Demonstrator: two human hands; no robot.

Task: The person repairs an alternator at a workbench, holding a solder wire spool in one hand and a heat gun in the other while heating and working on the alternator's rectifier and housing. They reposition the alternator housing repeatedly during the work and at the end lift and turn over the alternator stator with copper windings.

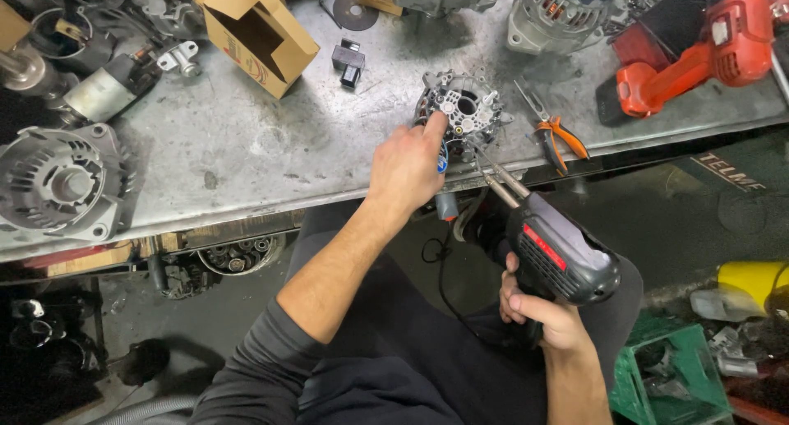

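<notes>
**Soldering gun at the alternator part, bench edge**

While the right hand (546, 310) sits nearest the camera, its fingers are wrapped tight around the grip of a black soldering gun (559, 256), tip angled up toward the bench edge. Left hand (407, 166) reaches further out, forefinger pressed on a grey alternator rectifier housing (462, 108) at the front of the metal bench (246, 145); the other fingers curl around something small and blue, possibly a solder spool. Orange-handled pliers (555, 129) lie just beside the housing. Beyond: open cardboard box (255, 34), red power tool (699, 59).
</notes>
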